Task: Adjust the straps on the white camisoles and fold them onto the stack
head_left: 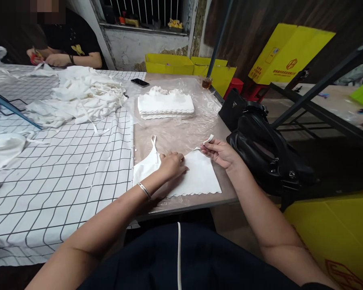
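Note:
A white camisole [199,175] with a scalloped hem lies flat on the table's near edge. One of its thin straps [153,141] stands up as a loop at the left. My left hand [173,166], with a silver bangle at the wrist, rests on the middle of the fabric, fingers bent but apart and holding nothing visible. At the camisole's upper right corner, my right hand [219,153] pinches the other strap [208,139] between thumb and fingers. Beyond both hands sits a neat stack of folded white garments [166,105].
A heap of white garments [84,94] covers the checked cloth [109,169] at left. Across the table, a person [75,40] holds red-handled scissors [35,57]. A phone [140,82] and a glass of brown drink [207,83] stand farther back. Black bags [260,141] crowd the right edge.

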The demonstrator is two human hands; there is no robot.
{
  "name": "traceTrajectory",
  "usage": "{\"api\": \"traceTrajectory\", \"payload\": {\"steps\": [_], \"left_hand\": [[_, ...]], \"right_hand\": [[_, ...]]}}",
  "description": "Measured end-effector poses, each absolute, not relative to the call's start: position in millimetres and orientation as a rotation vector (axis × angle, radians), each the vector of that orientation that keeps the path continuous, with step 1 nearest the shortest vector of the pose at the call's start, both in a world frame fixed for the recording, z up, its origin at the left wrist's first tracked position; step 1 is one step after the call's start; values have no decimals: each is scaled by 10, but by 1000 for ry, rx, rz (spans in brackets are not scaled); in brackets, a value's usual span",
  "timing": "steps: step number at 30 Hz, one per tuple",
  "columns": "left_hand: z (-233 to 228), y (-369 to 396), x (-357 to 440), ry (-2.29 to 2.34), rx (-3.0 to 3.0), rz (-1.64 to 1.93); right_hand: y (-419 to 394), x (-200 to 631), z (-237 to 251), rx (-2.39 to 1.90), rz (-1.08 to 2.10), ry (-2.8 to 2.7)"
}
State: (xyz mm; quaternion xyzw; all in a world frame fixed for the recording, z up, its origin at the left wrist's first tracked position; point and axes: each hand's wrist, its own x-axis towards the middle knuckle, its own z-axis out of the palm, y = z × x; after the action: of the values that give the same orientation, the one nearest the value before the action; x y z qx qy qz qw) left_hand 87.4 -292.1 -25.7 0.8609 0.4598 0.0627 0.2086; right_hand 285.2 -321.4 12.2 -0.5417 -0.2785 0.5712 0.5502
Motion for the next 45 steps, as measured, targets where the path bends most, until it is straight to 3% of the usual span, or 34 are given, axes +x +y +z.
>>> {"api": "traceTrajectory", "payload": {"steps": [5,19,45], "left_hand": [[-247,-2922,916,1266,2272,159],[-349,-2963,944,1246,2110,333],[-334,-2967,959,1241,2068,300]], "right_hand": [[-3191,2791,-63,-1332,1348,-687],[-3331,2757,-404,-1352,880,-1602],[-3295,2587,-605,-1324,849,-1541]]}}
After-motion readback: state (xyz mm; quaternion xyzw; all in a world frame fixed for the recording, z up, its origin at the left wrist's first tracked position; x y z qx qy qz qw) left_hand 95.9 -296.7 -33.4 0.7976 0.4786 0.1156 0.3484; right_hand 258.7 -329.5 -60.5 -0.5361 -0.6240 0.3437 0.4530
